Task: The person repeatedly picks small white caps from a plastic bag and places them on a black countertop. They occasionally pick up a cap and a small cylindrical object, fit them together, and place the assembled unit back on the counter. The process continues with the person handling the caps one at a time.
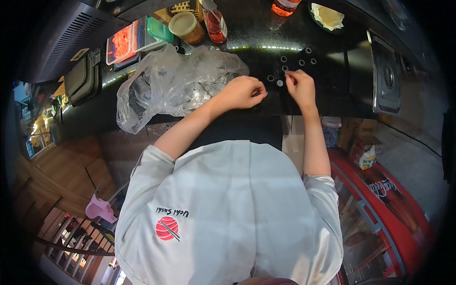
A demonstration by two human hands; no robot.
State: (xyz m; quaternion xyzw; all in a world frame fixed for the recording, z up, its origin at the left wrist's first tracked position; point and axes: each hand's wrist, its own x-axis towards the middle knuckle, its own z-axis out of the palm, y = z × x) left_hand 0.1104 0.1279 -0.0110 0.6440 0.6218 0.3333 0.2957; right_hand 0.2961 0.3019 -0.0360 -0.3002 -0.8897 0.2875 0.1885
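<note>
On the black counter (266, 52), several small round pieces with pale rims and dark centres lie in a loose group; they look like little cups or caps. My right hand (301, 88) is pinched at the edge of this group, its fingertips by one small rimmed piece (285, 68); I cannot tell whether it grips anything. Just to the left, my left hand (241, 92) is closed with curled fingers, and what sits at its fingertips is too small to name. A clear plastic bag (156, 80) holding many small translucent pieces lies under and beside my left forearm.
Along the back stand a lidded tub (186, 27), a red sauce bottle (214, 23), an orange-red bottle (285, 5) and a paper-lined bowl (327, 18). Orange food fills a clear container (122, 42) at left. A metal lid (387, 73) and red drinks fridge (394, 204) are right.
</note>
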